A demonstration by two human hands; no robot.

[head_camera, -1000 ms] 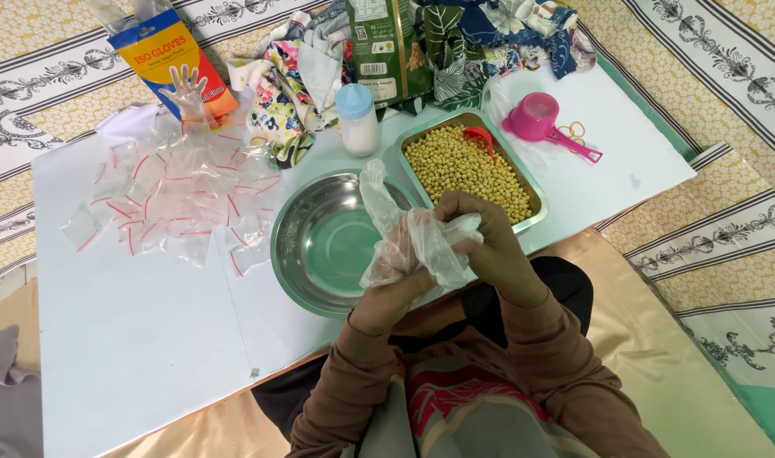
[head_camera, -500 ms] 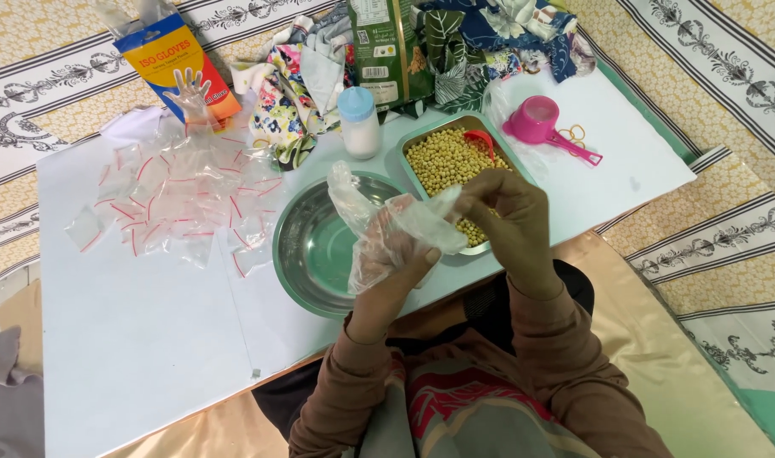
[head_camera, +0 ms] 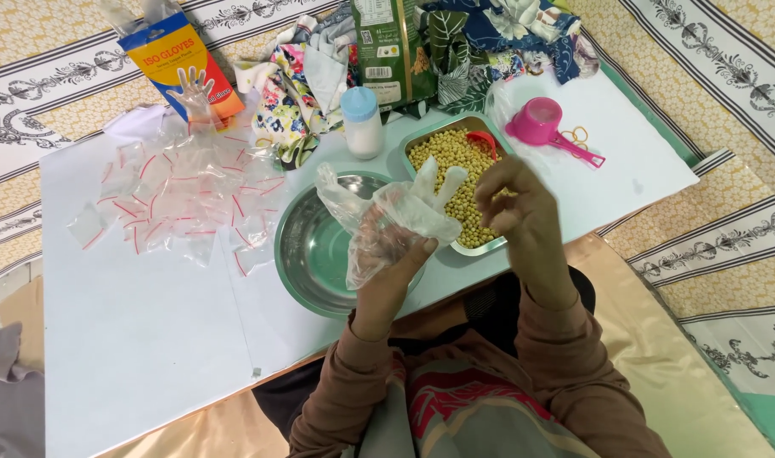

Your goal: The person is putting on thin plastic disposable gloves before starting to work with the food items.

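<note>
Head view: my left hand (head_camera: 386, 254) sits half inside the clear plastic glove (head_camera: 387, 216) over the steel bowl (head_camera: 307, 254), fingers spread, while my right hand (head_camera: 516, 199) hovers loosely curled, empty (flimsy, clingy film, best pinched at the cuff).

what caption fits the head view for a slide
Left hand half inside a clear plastic glove, bare right hand beside it, above a steel bowl and tray of soybeans.

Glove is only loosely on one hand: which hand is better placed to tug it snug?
Right. The right hand is bare and free, raised beside the clear plastic glove. The left hand is inside that loose glove, so probably it cannot pull it.
</note>
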